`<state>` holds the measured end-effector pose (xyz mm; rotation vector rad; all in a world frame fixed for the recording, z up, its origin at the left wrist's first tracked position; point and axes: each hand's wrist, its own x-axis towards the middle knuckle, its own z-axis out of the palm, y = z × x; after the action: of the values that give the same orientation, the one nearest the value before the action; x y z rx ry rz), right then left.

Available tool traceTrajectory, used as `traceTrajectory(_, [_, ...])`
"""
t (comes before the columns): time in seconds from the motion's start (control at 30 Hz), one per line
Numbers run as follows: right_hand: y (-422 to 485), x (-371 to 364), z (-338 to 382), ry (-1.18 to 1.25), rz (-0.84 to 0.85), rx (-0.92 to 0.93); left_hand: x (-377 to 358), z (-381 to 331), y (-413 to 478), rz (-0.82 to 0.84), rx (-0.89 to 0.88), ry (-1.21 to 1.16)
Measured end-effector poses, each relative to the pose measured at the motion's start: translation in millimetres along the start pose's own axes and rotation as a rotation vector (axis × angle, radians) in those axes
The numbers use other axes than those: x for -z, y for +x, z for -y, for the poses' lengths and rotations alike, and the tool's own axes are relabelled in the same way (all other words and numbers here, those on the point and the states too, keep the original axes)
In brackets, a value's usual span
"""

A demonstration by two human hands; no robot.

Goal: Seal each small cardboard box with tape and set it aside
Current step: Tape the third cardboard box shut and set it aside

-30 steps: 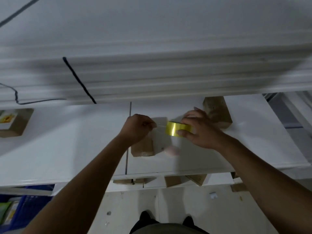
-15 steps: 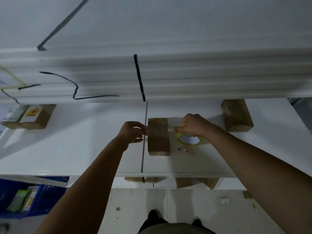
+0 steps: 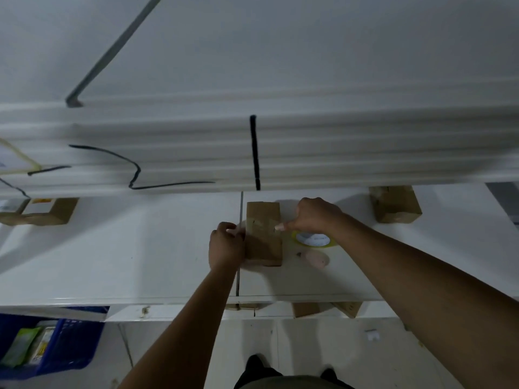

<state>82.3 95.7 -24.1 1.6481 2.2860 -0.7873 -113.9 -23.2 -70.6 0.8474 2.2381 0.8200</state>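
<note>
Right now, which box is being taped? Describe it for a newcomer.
On the white table, find the seam down its middle. The box sits just right of it, between the left hand and right hand. Only it has a yellow tape roll beside it.

Your bare forearms (image 3: 182,324) reach up from the lower edge to your left hand (image 3: 226,248) and right hand (image 3: 314,217). Below them show the toes of your dark shoes (image 3: 257,364) and a strip of dark olive clothing (image 3: 292,383).
</note>
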Motion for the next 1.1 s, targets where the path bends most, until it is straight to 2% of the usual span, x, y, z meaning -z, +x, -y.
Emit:
traceTrajectory(0.1, [-5.3, -1.8, -0.8, 0.035, -0.028, -0.003, -6.8, -2.2, -15.0, -0.104, 0.002, -0.127])
traceTrajectory(0.17, [-7.7, -3.7, -1.3, 0.046, -0.054, 0.004, -14.3, -8.2, -24.1, -0.040, -0.011, -0.186])
traceTrajectory(0.3, [-8.6, -6.2, -3.6, 0.043, -0.089, 0.007, -18.0, -17.7, -17.4, 0.191, 0.140, -0.287])
traceTrajectory(0.37, [-12.6, -4.9, -6.8, 0.081, -0.094, 0.028, -13.8, -23.4, -13.9, 0.260, 0.167, -0.412])
traceTrajectory(0.5, [-19.1, -4.0, -21.8, 0.199, -0.125, 0.083, -17.3, -25.1, -21.1, 0.298, 0.141, -0.524])
traceTrajectory(0.6, [-22.3, -2.6, -33.8, 0.281, -0.134, 0.118, -19.6, -28.7, -31.3, 0.322, 0.197, -0.592])
traceTrajectory(0.77, [-35.7, 0.9, -42.5, 0.364, -0.143, 0.194, -15.2, -36.7, -39.5, 0.400, 0.128, -0.651])
traceTrajectory(0.87, [-54.1, 16.8, -49.0, 0.701, -0.089, 0.328, 1.8, -42.9, -41.4, 0.376, 0.160, -0.819])
traceTrajectory(0.93, [-70.5, 31.7, -47.4, 0.839, -0.076, 0.418, 15.4, -43.5, -40.5, 0.381, 0.198, -0.933])
traceTrajectory(1.03, [-89.1, 44.3, -37.9, 0.813, -0.138, 0.494, 34.0, -43.1, -44.3, 0.465, 0.150, -1.089])
traceTrajectory(1.1, [-94.4, 46.2, -33.7, 0.799, -0.204, 0.465, 43.0, -47.7, -54.0, 0.571, 0.118, -1.202])
